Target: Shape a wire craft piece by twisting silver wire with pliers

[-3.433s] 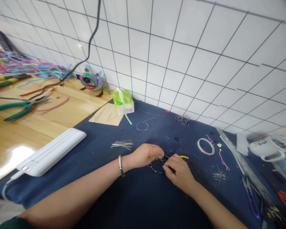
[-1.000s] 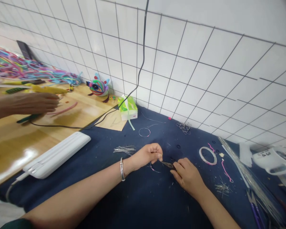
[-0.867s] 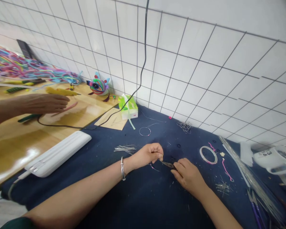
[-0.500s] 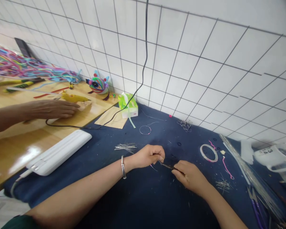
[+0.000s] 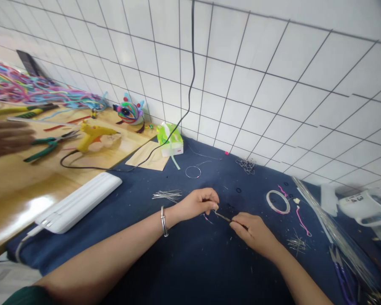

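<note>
My left hand [image 5: 202, 202] is closed in a pinch on a fine piece of wire [image 5: 216, 210], whose short end shows at the fingertips. A thin strand with a pink bit [image 5: 207, 218] hangs just below it. My right hand [image 5: 252, 231] is wrapped round a slim, pointed metal tool [image 5: 222, 217]; its handles are hidden in the palm, so I cannot tell its exact kind. The tool's tip is at the wire by my left fingers. Beside my left wrist lies a bunch of short straight wires [image 5: 167, 195]. Behind the hands is a wire ring [image 5: 193, 172].
At right lie a white coil [image 5: 268, 202], pink cord [image 5: 302, 222], wire scraps [image 5: 297, 244], long wires [image 5: 333, 231] and purple snips [image 5: 342, 271]. At left are a white power strip [image 5: 82, 203], yellow glue gun [image 5: 93, 136], green-handled pliers [image 5: 51, 145] and another person's hand [image 5: 8, 137].
The other person's hand has moved left off the glue gun, uncovering it and the green-handled pliers. My hands have barely shifted, still holding the wire and the tool.
</note>
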The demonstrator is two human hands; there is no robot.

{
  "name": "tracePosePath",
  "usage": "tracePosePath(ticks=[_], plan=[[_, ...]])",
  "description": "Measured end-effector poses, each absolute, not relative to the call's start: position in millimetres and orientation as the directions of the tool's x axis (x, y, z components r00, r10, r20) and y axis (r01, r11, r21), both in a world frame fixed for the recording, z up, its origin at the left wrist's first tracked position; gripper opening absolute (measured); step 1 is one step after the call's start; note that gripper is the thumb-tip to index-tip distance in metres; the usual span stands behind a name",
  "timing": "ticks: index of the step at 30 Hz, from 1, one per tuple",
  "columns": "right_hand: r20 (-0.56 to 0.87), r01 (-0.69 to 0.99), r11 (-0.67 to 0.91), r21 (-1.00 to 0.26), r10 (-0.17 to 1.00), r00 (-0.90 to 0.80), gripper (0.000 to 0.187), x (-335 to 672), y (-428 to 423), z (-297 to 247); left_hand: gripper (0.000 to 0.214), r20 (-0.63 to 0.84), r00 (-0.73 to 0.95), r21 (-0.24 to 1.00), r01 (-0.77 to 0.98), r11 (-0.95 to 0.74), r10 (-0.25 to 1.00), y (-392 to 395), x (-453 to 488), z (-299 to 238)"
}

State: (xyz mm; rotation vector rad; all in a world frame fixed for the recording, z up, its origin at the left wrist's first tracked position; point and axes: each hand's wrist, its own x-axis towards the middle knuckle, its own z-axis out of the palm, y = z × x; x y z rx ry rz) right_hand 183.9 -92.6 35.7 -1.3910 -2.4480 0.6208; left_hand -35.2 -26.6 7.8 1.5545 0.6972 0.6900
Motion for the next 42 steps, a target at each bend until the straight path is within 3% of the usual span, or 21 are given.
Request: tracePosePath(ticks=[6,14,26,42], plan=[[0.009,0.772,0.444,-0.455,0.869,-0.494,0.027,184.8,-92.0,34.4,0.022,-0.020,0.625,0.994,0.099,-0.053,0.780,-24.7,-35.9,7.6],[-0.038,0.778,0.468,-0.420,0.847,-0.530,0.028,184.5,-94.9,36.6,0.020,-0.031,0.714,0.992,0.107,-0.064,0.700,-25.5,-35.4,7.4],[0.101,0.695,0.436,-0.571,0.878,-0.468,0.017,184.7,-92.6,29.1,0.023,0.026,0.639,0.980,-0.167,0.106,0.769,-25.4,-36.3,7.0],[0.054,0.615,0.438,-0.656,0.840,-0.540,0.019,177.1,-94.9,26.8,0.017,0.057,0.739,0.991,-0.122,0.050,0.672,-26.3,-40.1,9.1]])
